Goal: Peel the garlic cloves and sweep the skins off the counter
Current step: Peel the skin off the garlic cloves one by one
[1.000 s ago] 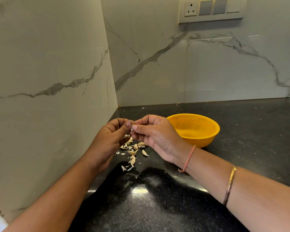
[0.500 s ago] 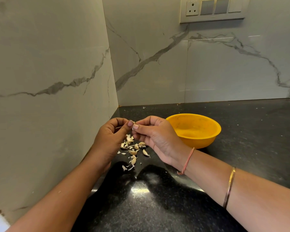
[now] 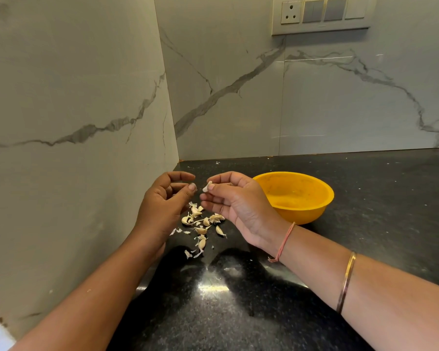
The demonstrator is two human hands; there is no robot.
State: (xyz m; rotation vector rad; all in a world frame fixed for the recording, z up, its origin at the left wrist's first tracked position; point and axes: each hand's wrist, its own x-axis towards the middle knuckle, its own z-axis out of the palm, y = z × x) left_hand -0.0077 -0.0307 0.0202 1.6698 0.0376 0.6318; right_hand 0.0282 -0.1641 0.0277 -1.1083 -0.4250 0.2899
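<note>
Smooth pale garlic clove (image 3: 208, 186) pinched in fingers (image 3: 221, 177) of right hand (image 3: 238, 202); left hand (image 3: 162, 202) loose-fingered, empty, just beside, above papery skins (image 3: 200, 224).

Both forearms are shown bare up to the frame edge, the left forearm (image 3: 81, 295) entering from 7 o'clock and the right forearm (image 3: 365, 295) from 4 o'clock. A thin pinkish-orange thread bracelet (image 3: 285, 240) is worn at the wrist of the right hand (image 3: 241, 206); its knotted, frayed end is found at the loop's 7 o'clock point. Toward 4 o'clock of it, a slim gold-coloured metal bangle (image 3: 346, 282) is worn round the forearm. The left hand (image 3: 162, 206) is shown with a short, pale thumbnail (image 3: 192, 186), and a few light specks are seen on the left forearm.
</note>
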